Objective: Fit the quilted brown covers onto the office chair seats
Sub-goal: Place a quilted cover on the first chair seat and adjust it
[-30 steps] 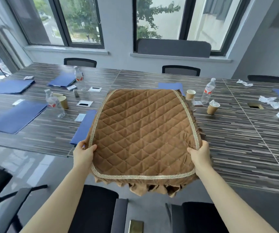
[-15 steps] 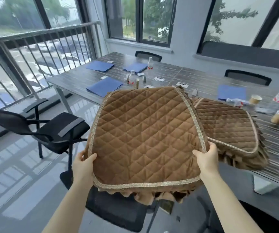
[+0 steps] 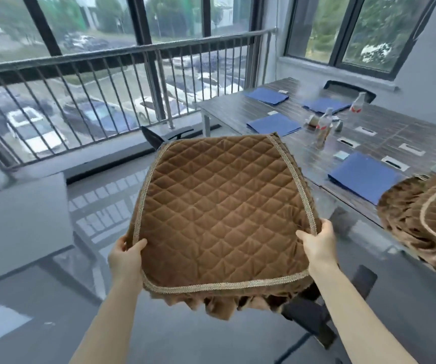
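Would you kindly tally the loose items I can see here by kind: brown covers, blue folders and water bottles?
Quilted brown covers: 2, the held cover and the spare cover on the table's near edge
Blue folders: 4, at and
Water bottles: 2, at and
Total: 8

The quilted cover [image 3: 219,206] is showing soft, matt brown velvety cloth with woven braid trim; the tabletop [image 3: 385,137] is looking like streaked wood laminate; the floor [image 3: 101,206] is gleaming glossy.
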A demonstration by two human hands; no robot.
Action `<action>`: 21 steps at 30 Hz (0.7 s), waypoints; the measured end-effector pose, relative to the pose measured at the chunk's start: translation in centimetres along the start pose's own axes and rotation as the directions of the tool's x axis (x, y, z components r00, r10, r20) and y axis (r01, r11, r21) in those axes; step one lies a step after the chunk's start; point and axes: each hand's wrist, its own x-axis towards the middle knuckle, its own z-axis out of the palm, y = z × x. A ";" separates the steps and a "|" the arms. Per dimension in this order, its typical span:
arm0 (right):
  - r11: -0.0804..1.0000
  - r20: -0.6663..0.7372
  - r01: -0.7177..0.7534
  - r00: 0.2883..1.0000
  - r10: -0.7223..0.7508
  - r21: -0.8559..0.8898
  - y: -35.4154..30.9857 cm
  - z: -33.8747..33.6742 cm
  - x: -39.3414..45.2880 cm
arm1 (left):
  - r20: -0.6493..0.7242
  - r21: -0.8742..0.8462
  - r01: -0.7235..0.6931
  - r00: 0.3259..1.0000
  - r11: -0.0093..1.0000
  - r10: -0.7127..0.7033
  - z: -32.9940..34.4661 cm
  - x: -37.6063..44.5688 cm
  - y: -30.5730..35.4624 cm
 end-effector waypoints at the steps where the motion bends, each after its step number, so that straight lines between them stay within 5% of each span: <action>1: 1.000 0.029 0.012 1.000 -0.012 -0.009 -0.4 1.5 -0.3 | -0.031 -0.016 0.001 1.000 1.000 -0.002 -1.4 0.8 0.0; 9: 0.994 0.162 0.106 0.982 -0.099 -0.039 -3.6 11.5 -0.6 | -0.214 -0.092 -0.033 0.977 0.995 0.012 -6.7 5.8 1.7; 21: 0.999 0.277 0.034 0.961 -0.026 -0.025 -7.7 29.4 6.5 | -0.309 -0.086 -0.032 0.951 0.996 0.004 -6.8 21.8 6.6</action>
